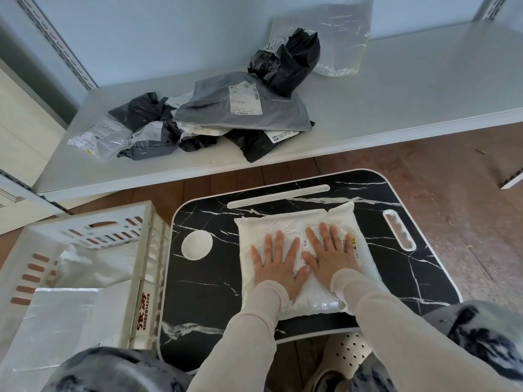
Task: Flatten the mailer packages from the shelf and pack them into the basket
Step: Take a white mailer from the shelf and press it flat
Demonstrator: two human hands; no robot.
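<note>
On the black marble-patterned lap table, toward its right edge, lies a puffy white mailer, and both hands press down on it. The left hand lies palm down on the mailer's middle, fingers straight and spread, holding nothing. The right hand lies just beside it in the same flat, open way, its thumb meeting the left thumb and its fingers covering part of a printed label. Just beside the table's left edge stands a white slatted basket, with flat white packages lying inside. Beyond the table's far edge runs a pale shelf. Near the shelf's front edge, toward its left end, sits a heap of mailers: a grey mailer lies on top of several black bags, and a clear bag lies at the heap's left end. Further back, a crumpled black bag stands against a silvery bag that leans on the wall.
</note>
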